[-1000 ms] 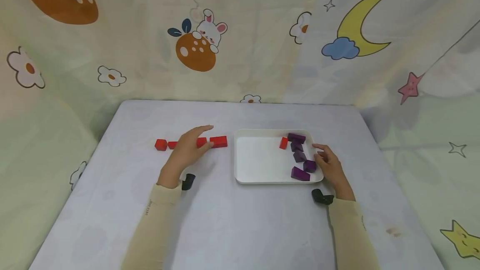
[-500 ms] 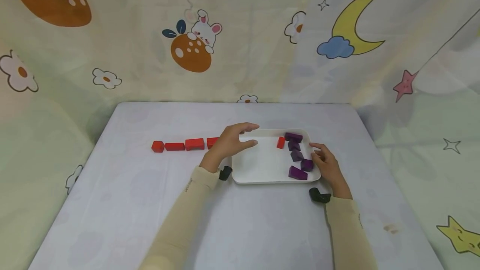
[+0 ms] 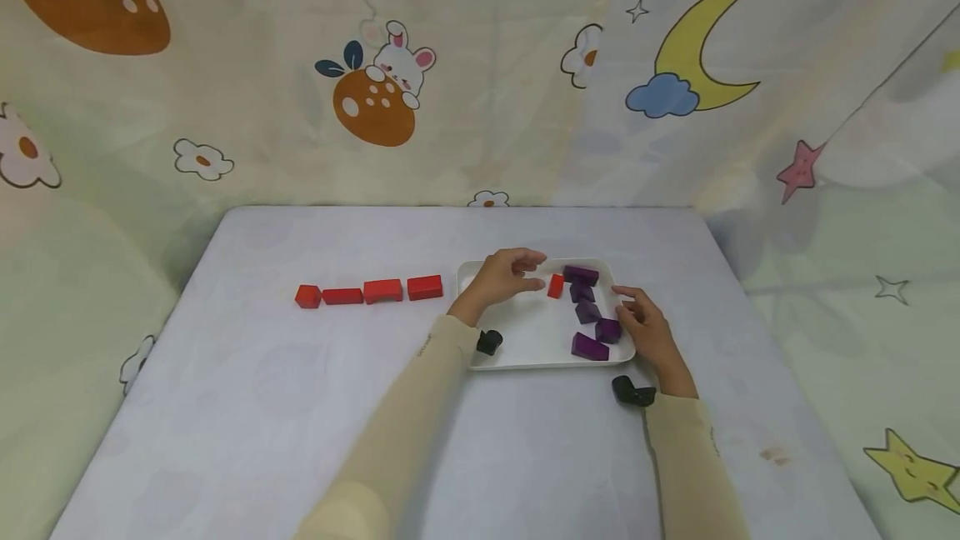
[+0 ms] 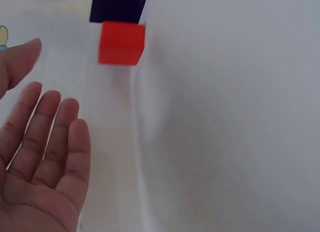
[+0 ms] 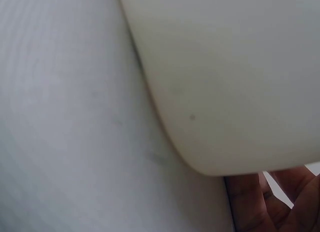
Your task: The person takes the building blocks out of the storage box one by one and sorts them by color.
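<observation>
In the head view my left hand [image 3: 504, 280] is over the white tray [image 3: 525, 348], thumb and fingers apart with nothing between them. Just beyond its fingertips stands a small red block [image 3: 556, 286], which the left wrist view shows ahead of the fingers [image 4: 77, 142]. Several purple blocks [image 3: 590, 347] lie along the tray's right side, one [image 4: 117, 6] behind the red block. At the tray's right end is my right hand [image 3: 647, 327], fingertips right at the rim. The right wrist view shows its fingers [image 5: 250, 202] partly hidden behind the tray's outer wall [image 5: 225, 117].
Left of the tray, several red blocks [image 3: 382, 291] form a row on the white-covered table [image 3: 300, 407]. A patterned cloth [image 3: 480, 123] hangs behind the table. Each wrist carries a black camera mount [image 3: 632, 392].
My left hand has moved right, from over the row of red blocks to inside the tray near the small red block. The right hand has stayed at the tray's right rim.
</observation>
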`<state>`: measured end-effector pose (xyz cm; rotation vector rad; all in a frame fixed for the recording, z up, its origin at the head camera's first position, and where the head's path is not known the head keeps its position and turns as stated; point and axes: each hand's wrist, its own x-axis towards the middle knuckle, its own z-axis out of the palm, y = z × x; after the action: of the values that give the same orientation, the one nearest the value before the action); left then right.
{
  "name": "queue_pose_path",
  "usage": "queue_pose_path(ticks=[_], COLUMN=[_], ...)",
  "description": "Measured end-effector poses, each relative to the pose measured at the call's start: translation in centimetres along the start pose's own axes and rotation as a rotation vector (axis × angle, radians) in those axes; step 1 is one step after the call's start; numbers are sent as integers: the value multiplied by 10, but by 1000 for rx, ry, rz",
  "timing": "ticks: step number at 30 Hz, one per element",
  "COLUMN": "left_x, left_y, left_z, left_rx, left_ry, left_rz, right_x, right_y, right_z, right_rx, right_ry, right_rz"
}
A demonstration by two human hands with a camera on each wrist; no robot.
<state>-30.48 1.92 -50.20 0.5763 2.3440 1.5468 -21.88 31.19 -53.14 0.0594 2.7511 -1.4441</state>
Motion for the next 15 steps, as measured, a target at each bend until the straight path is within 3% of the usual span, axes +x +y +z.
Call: queue_pose_path(ticks=[5, 7, 15], left_x=[12, 16, 27], left_y=[-10, -12, -9], left_z=[16, 22, 40], left_rx=[-76, -64, 173], left_ry=[-15, -16, 25], left_rz=[-103, -128, -84], right_x=[1, 1, -1], right_y=[1, 1, 3], right_z=[2, 2, -1], right_rx=[6, 7, -2], right_ry=[1, 3, 12], right_rz=[2, 0, -4])
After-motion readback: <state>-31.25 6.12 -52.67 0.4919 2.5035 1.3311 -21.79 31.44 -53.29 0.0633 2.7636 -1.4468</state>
